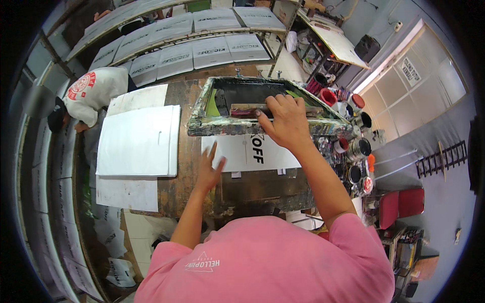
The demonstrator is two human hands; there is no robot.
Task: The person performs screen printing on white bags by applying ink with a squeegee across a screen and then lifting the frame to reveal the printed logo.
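My right hand [284, 118] is closed on the wooden handle of a squeegee [243, 109], its thumb on the near side. The squeegee lies across a paint-crusted screen printing frame [222, 127], whose near edge stands raised off the table. Beneath that edge lies a white sheet [230, 157] with bold black lettering, partly hidden by the frame. Over the sheet's left edge is my left hand [208, 170], fingers stretched out and holding nothing; whether it touches the sheet I cannot tell.
A stack of white sheets [136, 141] lies left on the worn wooden table [169, 194]. Paint cans [359, 147] crowd the right side. Racks of printed sheets [174, 58] stand behind. Another person [96, 93] bends down at the far left. A red chair [401, 207] stands right.
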